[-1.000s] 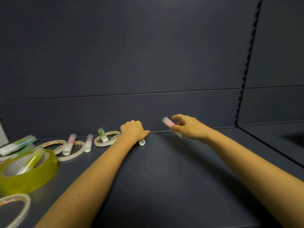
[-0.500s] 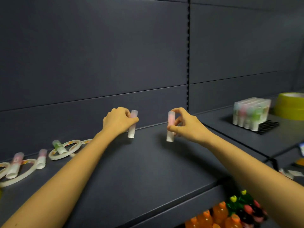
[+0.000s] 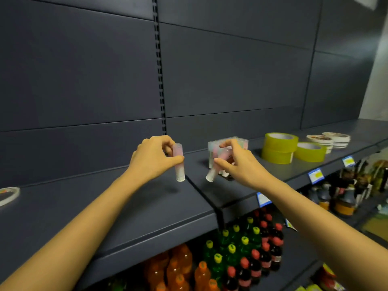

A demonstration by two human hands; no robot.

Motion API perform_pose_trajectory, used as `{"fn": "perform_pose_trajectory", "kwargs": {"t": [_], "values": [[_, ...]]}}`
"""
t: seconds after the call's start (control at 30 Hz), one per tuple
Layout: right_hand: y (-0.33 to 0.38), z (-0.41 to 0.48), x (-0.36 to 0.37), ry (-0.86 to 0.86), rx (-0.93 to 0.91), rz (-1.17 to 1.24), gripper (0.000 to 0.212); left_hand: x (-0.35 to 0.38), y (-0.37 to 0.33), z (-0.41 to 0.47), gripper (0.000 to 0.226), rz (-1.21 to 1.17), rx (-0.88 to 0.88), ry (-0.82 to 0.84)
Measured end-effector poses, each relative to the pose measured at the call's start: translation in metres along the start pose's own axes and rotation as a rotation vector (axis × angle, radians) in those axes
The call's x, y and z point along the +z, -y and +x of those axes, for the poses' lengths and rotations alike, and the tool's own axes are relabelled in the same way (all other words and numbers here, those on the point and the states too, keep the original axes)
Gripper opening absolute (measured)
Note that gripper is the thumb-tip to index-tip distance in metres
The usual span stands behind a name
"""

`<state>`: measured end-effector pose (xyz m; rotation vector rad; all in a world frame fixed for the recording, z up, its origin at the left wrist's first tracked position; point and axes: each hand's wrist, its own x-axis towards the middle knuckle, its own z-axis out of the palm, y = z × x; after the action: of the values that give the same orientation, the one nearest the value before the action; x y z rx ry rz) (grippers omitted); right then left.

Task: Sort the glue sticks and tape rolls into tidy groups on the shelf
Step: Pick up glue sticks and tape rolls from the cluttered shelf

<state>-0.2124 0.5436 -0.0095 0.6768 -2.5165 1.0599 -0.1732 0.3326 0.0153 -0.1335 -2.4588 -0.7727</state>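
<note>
Two glue sticks mid-carry: left hand (image 3: 153, 159) pinches pink glue stick (image 3: 180, 170) upright at frame centre. Right hand (image 3: 237, 164) pinches second glue stick (image 3: 211, 174), tilted, just in front of standing glue stick group (image 3: 243, 142). Yellow tape rolls (image 3: 279, 148) and flat tape stack (image 3: 331, 139) already grouped, right. Tape ring (image 3: 8, 195) at left edge unsorted. Since half a second ago, view swung right and right hand closed on group.
</note>
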Motion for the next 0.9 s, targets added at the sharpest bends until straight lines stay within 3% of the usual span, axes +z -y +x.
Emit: {"fn": "perform_pose_trajectory", "kwargs": {"t": [0.17, 0.3, 0.6, 0.9], "values": [[-0.060, -0.008, -0.058, -0.061, 0.003, -0.019, 0.038, 0.052, -0.053, 0.004, 0.012, 0.005, 0.020, -0.037], [-0.094, -0.005, -0.081, -0.090, -0.053, 0.004, 0.023, 0.085, -0.079, 0.012, 0.012, 0.004, 0.029, -0.071], [-0.134, 0.022, -0.086, -0.033, -0.166, 0.051, 0.022, 0.133, -0.100, 0.031, 0.013, 0.163, 0.036, -0.188], [-0.160, 0.057, -0.078, 0.065, -0.261, 0.125, 0.023, 0.159, -0.100, 0.048, 0.016, 0.390, -0.030, -0.203]]}}
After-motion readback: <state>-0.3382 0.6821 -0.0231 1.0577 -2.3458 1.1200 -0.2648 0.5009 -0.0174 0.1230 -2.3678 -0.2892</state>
